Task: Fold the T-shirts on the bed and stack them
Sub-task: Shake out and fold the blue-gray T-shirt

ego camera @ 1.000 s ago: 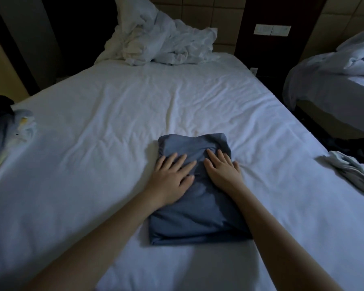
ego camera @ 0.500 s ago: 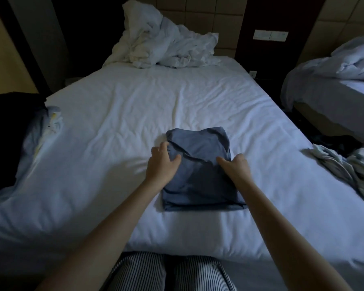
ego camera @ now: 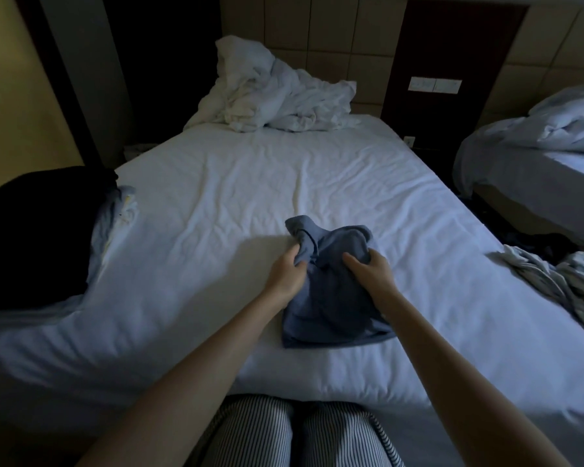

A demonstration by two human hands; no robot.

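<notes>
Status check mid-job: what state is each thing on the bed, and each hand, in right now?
Blue T-shirt: folded, far end bunched up, near end on the bed.
Left hand: grips the T-shirt's left side.
Right hand: grips its right side.
Duvet: crumpled at the bed's far end.
Left pile: dark cloth over lighter ones.
Right clothes: unfolded, heaped at the bed's edge.

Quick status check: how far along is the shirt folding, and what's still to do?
Done: the blue shirt looks folded, and a pile of clothes sits at the left edge of the bed. In hand: left hand and right hand grip the shirt's far end, raised off the bed. Left: likely stacking it, then folding the crumpled clothes at the right edge.
</notes>
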